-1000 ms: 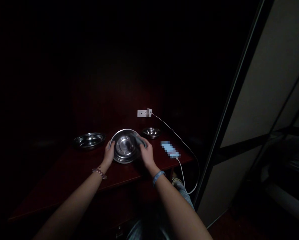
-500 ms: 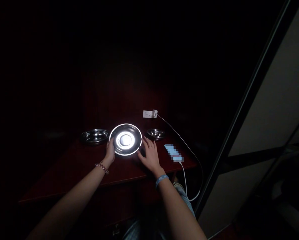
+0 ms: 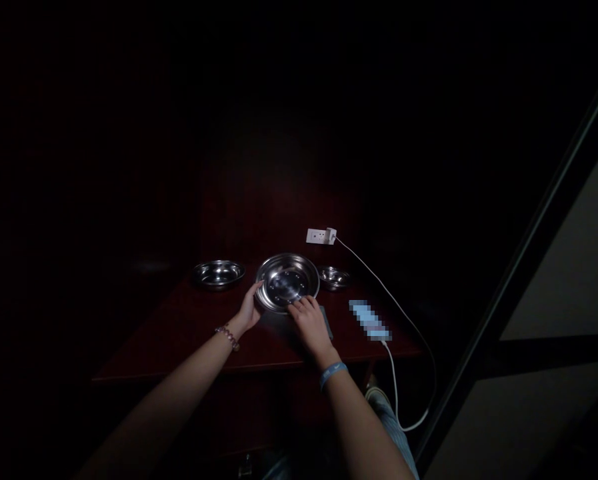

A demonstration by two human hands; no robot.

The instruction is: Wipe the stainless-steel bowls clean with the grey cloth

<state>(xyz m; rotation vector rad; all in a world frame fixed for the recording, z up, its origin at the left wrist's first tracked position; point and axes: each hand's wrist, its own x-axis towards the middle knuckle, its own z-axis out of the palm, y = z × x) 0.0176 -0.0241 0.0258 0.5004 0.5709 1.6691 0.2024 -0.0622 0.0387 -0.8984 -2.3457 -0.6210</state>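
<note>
Your left hand (image 3: 247, 313) grasps the metal bowl (image 3: 285, 285); your right hand (image 3: 313, 327) touches its rim, grip unclear. Its glare has faded, revealing the inside.

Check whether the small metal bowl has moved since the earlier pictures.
No. The small metal bowl still sits below and slightly right of the wall socket; both shifted together in the picture as the camera moved.
</note>
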